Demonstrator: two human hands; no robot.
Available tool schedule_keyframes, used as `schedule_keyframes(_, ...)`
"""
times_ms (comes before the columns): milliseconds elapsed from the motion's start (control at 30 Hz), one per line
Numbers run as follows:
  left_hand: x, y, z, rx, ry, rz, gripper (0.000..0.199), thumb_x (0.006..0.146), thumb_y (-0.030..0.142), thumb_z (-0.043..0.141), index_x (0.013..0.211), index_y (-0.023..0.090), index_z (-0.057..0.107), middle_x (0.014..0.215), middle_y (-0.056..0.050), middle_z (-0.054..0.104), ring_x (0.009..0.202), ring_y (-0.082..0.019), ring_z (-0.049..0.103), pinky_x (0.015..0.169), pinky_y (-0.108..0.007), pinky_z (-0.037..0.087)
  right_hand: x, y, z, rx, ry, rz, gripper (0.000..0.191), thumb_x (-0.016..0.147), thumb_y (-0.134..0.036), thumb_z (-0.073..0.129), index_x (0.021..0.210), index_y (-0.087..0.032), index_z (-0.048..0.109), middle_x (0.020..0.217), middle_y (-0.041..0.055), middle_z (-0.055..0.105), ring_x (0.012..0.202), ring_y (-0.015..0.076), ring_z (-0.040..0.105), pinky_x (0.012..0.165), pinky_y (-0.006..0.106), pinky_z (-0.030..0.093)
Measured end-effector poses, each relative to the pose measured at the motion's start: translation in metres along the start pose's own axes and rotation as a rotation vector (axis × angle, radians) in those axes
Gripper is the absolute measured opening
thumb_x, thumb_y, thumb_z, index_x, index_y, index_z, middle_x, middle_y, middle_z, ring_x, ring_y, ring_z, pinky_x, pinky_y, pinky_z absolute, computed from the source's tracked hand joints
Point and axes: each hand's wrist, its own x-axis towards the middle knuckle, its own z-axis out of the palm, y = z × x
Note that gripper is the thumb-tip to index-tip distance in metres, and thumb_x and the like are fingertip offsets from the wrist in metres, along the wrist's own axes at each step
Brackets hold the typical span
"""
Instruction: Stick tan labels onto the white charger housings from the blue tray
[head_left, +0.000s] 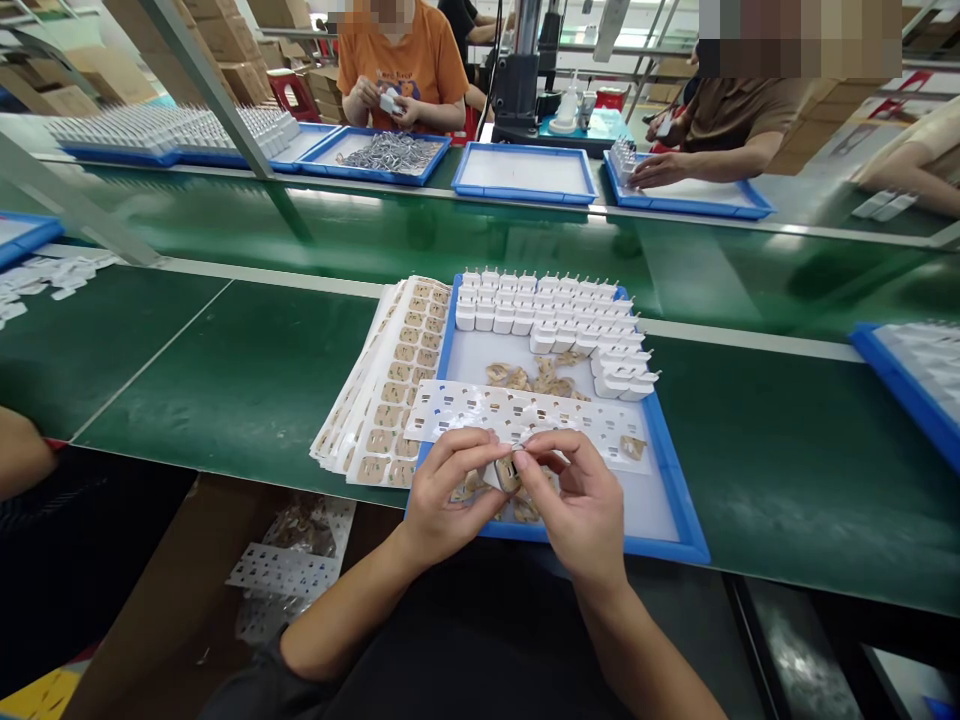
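Note:
My left hand (456,488) is closed around a small white plug charger (491,475), just above the near part of a blue-rimmed tray (679,500). On the charger's face is a tan sticker (508,474) with a dark slot. My right hand (574,490) pinches at the upper edge of that sticker with thumb and forefinger. Beneath and beyond my hands lies a mostly used white sticker sheet (517,410), with one tan piece left near its right end. Crumpled tan backing pieces (544,378) lie in the tray. White chargers (510,300) stand in rows, pins up, at its far side.
Left of the tray is a stack of sticker sheets (397,390). Below the table edge, a carton (165,590) holds used sheets (289,570). Across the green conveyor (450,230), co-workers handle white parts beside trays. Another blue tray (911,400) stands at right.

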Motion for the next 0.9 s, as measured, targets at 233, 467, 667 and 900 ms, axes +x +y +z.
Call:
schedule_keyframes(233, -0.006, -0.006, 0.001, -0.01, 0.06, 0.02, 0.051, 0.082, 0.005, 0.072, 0.128, 0.023, 0.061, 0.11, -0.007, 0.063, 0.108, -0.02, 0.066, 0.096, -0.035, 0.059, 0.001, -0.001, -0.001, -0.167, -0.02, -0.094, 0.031, 0.085, -0.022, 0.074, 0.115, -0.026, 0.064, 0.107, 0.0054, 0.06, 0.087, 0.0178, 0.063, 0.063, 0.028, 0.06)
schedule_keyframes(467, -0.014, -0.01, 0.005, 0.001, 0.1, -0.005, 0.063, 0.08, 0.009, 0.075, 0.138, 0.026, 0.056, 0.111, -0.008, 0.062, 0.107, -0.022, 0.066, 0.094, -0.039, 0.06, -0.005, 0.016, 0.003, 0.298, -0.153, 0.1, 0.025, 0.093, -0.026, 0.067, 0.114, -0.039, 0.074, 0.108, 0.0022, 0.061, 0.103, 0.0175, 0.063, 0.08, 0.027, 0.058)
schedule_keyframes(667, -0.012, -0.009, 0.013, -0.018, 0.139, -0.017, 0.049, 0.079, 0.009, 0.076, 0.123, 0.024, 0.06, 0.106, -0.006, 0.06, 0.102, -0.021, 0.067, 0.092, -0.04, 0.061, -0.004, 0.017, 0.009, 0.325, -0.108, 0.129, 0.02, 0.094, -0.028, 0.063, 0.109, -0.033, 0.075, 0.103, 0.0035, 0.059, 0.097, 0.0184, 0.061, 0.08, 0.03, 0.054)
schedule_keyframes(900, -0.006, -0.005, 0.015, 0.095, 0.158, 0.128, 0.035, 0.083, 0.009, 0.072, 0.113, 0.021, 0.058, 0.102, -0.003, 0.059, 0.101, -0.018, 0.069, 0.089, -0.036, 0.064, -0.003, 0.008, 0.017, 0.343, -0.034, 0.088, 0.01, 0.085, -0.022, 0.069, 0.093, -0.029, 0.07, 0.097, 0.0017, 0.058, 0.097, 0.0185, 0.059, 0.082, 0.031, 0.052)
